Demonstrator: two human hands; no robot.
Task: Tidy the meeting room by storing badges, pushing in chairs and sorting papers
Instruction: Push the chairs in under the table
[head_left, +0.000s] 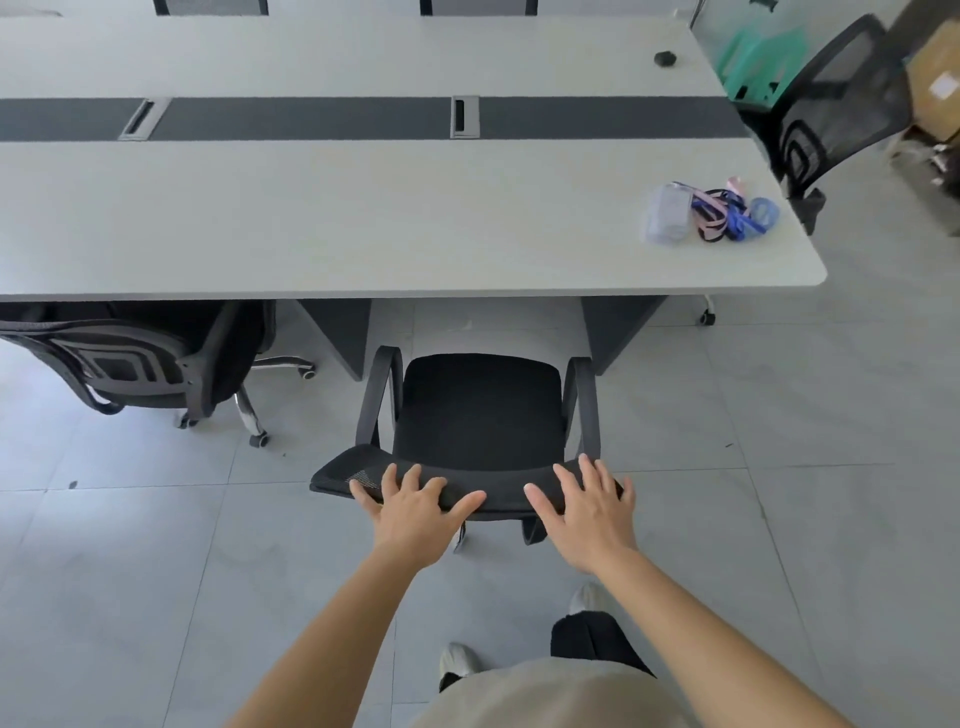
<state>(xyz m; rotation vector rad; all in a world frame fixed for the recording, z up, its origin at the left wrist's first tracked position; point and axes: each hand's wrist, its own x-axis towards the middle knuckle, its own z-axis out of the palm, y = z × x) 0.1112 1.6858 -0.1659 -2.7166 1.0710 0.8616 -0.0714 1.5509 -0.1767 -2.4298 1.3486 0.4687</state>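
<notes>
A clear box (667, 215) lies beside the lanyards (723, 214).

Single view, head-worn, wide-angle. Faces forward and steeply down along the person's own outstretched arms. Chair (478, 405) close below at centre; worktop (363, 218) spans the upper half, farther off; tiled floor (130, 571) fills the lower frame.

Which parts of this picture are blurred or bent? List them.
Head view: the table edge bows from the wide lens; the far chair and boxes at upper right are smeared; the badges look soft; the left hand, right hand and near chair are sharp; no glare.
</notes>
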